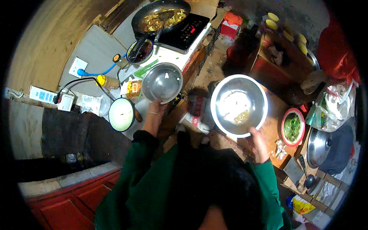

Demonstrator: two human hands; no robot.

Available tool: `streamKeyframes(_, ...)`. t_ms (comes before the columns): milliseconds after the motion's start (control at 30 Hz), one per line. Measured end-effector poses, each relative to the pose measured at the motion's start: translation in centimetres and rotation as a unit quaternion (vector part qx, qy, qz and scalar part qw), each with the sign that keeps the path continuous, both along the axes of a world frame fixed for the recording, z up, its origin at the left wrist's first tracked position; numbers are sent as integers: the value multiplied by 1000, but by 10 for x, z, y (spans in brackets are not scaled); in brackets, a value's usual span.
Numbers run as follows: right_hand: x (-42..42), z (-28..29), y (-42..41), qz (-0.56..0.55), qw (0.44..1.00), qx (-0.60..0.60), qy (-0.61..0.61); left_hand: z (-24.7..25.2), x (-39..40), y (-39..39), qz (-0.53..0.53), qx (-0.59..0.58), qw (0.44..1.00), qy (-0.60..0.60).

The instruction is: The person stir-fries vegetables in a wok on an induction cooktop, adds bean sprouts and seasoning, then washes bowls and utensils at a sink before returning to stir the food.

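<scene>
My left hand [156, 110] grips the near rim of a metal bowl [162, 82] beside the induction cooktop. My right hand [256, 142] holds the near rim of a larger, shiny metal basin [224, 115], which has a little yellowish matter at its bottom. Left of the first bowl stand an orange-labelled container [132, 87], a yellow-lidded jar [111, 82] and a white bowl with a dark rim [121, 114]. Green stalks [146, 69] lie just behind it. A frying pan [139, 21] with food and a spatula sits on the cooktop [184, 36].
A blue-rimmed bowl [149, 56] holds dark red contents under a black handle. At right are a red-rimmed bowl of greens [292, 126], a plastic bag [330, 115], a metal lid [317, 146], a cleaver [293, 169] and a ladle [309, 181]. Power cords run along the left wall.
</scene>
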State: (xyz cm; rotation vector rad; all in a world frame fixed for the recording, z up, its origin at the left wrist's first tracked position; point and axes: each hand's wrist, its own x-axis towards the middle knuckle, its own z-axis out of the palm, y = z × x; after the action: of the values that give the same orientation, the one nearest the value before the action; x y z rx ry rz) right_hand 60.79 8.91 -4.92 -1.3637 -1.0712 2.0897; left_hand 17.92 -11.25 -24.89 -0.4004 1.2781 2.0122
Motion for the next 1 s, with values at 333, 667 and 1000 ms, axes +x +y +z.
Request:
streamKeyframes(333,-72,18,-16,137,986,-63,75,148,152,-79,5,-59,998,-27)
streamKeyframes(667,-106,-22,-49,215,974,-56,43,200,204,-240,86,-153,984,16)
streamKeyframes(1000,-274,13,-177,406,913,41,-19,163,165,-396,179,-182,966,-36)
